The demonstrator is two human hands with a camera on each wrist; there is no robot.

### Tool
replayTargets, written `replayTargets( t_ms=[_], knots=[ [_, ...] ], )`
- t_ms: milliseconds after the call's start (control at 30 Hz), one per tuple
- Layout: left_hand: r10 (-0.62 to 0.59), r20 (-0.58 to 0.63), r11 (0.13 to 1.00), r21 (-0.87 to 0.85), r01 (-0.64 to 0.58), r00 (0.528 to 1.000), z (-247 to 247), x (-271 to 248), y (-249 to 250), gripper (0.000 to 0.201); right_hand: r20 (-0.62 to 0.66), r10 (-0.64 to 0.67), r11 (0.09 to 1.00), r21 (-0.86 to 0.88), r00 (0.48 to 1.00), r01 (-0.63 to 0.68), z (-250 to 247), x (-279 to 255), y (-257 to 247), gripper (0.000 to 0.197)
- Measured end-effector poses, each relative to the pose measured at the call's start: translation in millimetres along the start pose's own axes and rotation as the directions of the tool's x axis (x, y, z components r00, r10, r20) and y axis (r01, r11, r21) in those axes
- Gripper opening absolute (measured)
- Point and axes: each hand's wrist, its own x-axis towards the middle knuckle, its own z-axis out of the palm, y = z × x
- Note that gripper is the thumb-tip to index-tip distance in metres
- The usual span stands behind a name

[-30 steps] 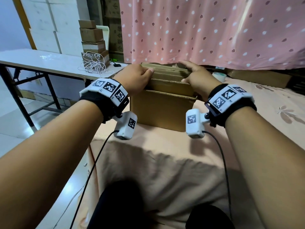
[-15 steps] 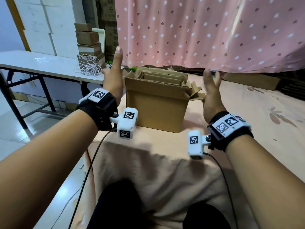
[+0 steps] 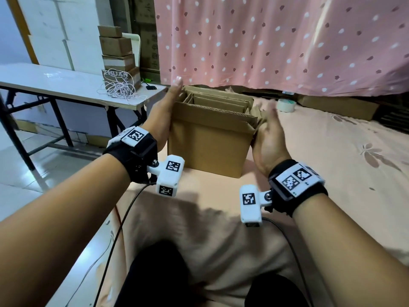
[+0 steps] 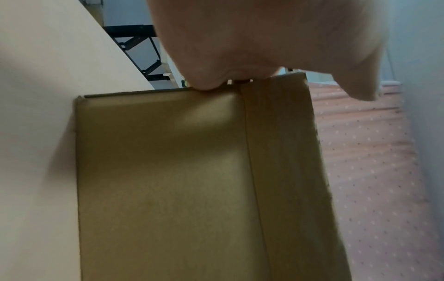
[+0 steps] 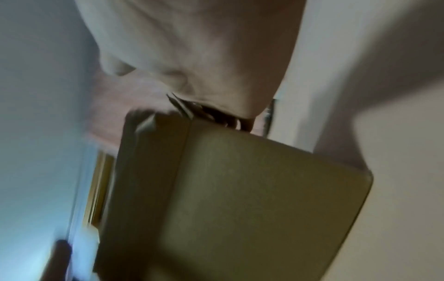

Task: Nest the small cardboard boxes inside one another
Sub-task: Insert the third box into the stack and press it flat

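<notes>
The open brown cardboard box stands upright on the peach-sheeted bed, mouth up, long axis left-right, smaller cardboard boxes nested inside; the left hand and right hand press flat, fingers straight, against its ends; a far box reads "HUAN".

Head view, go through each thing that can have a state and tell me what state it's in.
Outer cardboard box: upright, top open, smaller boxes nested inside.
Inner boxes: upright, tops open.
Left hand: open, flat against the box's left side.
Right hand: open, at the right side flaps; blurred.
Tape roll: lying flat.
</notes>
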Motion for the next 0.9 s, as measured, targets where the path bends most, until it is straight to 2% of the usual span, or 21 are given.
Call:
replayTargets(
  t_ms=[67, 167, 267, 333, 400, 467, 567, 667, 800, 900],
  knots=[
    [0.027, 0.007, 0.996, 0.082, -0.028, 1.0, 1.3, -2.4, -3.3, 0.065, 0.053, -0.025, 0.987, -0.157, 0.998, 0.033, 5.9, -2.5, 1.2, 0.061],
    [0.085, -0.013, 0.983, 0.165, -0.081, 0.996, -2.0, -4.9, -8.8, 0.059, 0.09, -0.058, 0.956, -0.282, 0.994, 0.081, -3.6, -1.7, 6.8, 0.052],
    [0.095, -0.002, 0.965, 0.244, -0.092, 0.995, -4.0, -6.0, -11.4, 0.032, 0.061, -0.076, 0.933, -0.347, 0.995, 0.092, -7.2, 0.1, 14.7, 0.061],
    [0.109, -0.016, 0.952, 0.288, -0.1, 0.994, -5.8, -1.8, -13.2, 0.022, 0.031, -0.093, 0.923, -0.373, 0.995, 0.097, -6.4, 3.1, 17.7, 0.06],
    [0.15, -0.036, 0.923, 0.364, -0.127, 0.988, -6.3, 1.3, -14.2, 0.026, 0.012, -0.12, 0.899, -0.424, 0.993, 0.114, -6.9, 4.1, 17.0, 0.052],
    [0.181, -0.05, 0.903, 0.403, -0.146, 0.982, -6.3, 3.9, -16.0, 0.039, -0.002, -0.142, 0.872, -0.473, 0.99, 0.124, -8.4, 4.1, 12.8, 0.04],
    [0.194, -0.06, 0.909, 0.387, -0.156, 0.979, -6.5, 7.5, -18.5, 0.034, 0.002, -0.156, 0.833, -0.537, 0.988, 0.132, -9.5, 6.5, 7.1, 0.028],
    [0.195, -0.067, 0.913, 0.377, -0.156, 0.979, -6.9, 9.7, -16.8, 0.031, -0.005, -0.172, 0.793, -0.594, 0.985, 0.135, -9.2, 10.2, 6.1, 0.031],
    [0.196, -0.055, 0.911, 0.38, -0.161, 0.979, -2.3, 10.7, -11.9, 0.032, -0.003, -0.169, 0.821, -0.554, 0.986, 0.139, -7.0, 17.3, 2.2, 0.024],
    [0.165, -0.013, 0.883, 0.447, -0.142, 0.986, -9.7, 18.5, -5.0, 0.041, 0.02, -0.141, 0.791, -0.599, 0.99, 0.125, -12.4, 23.5, -1.5, 0.034]
  ],
)
